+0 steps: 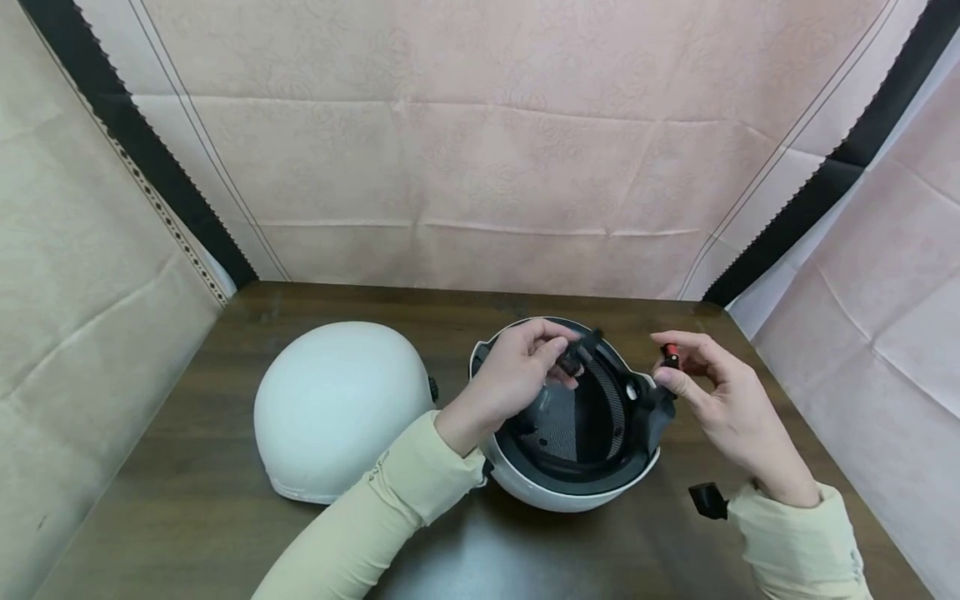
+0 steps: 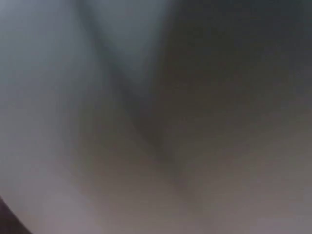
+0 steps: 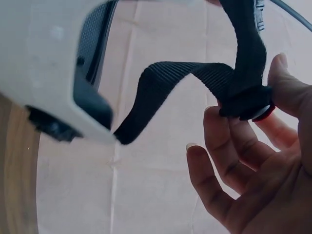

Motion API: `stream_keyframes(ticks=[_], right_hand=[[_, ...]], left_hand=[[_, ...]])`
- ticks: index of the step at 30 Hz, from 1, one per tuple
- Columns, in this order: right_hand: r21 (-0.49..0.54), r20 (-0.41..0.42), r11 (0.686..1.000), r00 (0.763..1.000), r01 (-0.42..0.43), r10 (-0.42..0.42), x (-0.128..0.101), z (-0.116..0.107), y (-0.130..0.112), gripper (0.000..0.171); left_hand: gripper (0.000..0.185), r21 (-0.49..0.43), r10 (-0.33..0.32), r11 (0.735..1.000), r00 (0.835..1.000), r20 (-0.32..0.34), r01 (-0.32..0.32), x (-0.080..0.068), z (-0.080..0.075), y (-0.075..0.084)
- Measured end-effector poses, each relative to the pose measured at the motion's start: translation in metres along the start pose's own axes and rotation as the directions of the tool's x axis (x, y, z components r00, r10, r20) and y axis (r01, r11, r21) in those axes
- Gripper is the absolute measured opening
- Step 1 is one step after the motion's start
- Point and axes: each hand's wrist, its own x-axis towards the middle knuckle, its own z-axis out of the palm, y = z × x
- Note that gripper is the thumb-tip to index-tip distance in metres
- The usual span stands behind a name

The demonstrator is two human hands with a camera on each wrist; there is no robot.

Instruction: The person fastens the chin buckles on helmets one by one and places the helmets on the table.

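A white helmet [image 1: 566,500] lies upturned on the table, its dark lining [image 1: 577,417] facing up. Over its opening my left hand [image 1: 517,367] pinches a black strap piece [image 1: 573,358] between thumb and fingers. To the right of the rim, my right hand [image 1: 716,392] pinches a black buckle [image 1: 670,358] with a red part. Up close in the right wrist view, the buckle [image 3: 246,103] sits on a ribbed black strap [image 3: 168,80] that runs back toward the helmet's white shell [image 3: 39,58]. The left wrist view is too blurred to make anything out.
A second white helmet [image 1: 341,408] stands dome up on the brown wooden table [image 1: 187,517], left of the upturned one. Pale cloth [image 1: 480,167] hangs behind and at both sides. A small black block [image 1: 708,501] sits by my right sleeve.
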Motion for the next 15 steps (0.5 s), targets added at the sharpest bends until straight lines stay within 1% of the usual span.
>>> stream_keyframes(ticks=[4, 10, 15], right_hand=[[-0.034, 0.027, 0.998, 0.998, -0.058, 0.059, -0.0006, -0.0014, 0.0009, 0.050], [-0.033, 0.064, 0.999, 0.997, -0.043, 0.045, 0.0003, 0.0017, 0.0044, 0.049], [-0.036, 0.077, 0.998, 0.995, -0.060, 0.063, 0.0000, 0.0058, 0.0056, 0.046]], left_hand=[[0.023, -0.003, -0.002, 1.000, 1.000, 0.016, 0.002, -0.0001, -0.0008, 0.0003], [0.028, 0.022, -0.026, 0.999, 0.999, 0.035, 0.026, -0.0006, -0.0018, -0.0006], [0.026, 0.047, -0.029, 0.999, 0.998, 0.060, 0.026, -0.0006, -0.0011, -0.0001]])
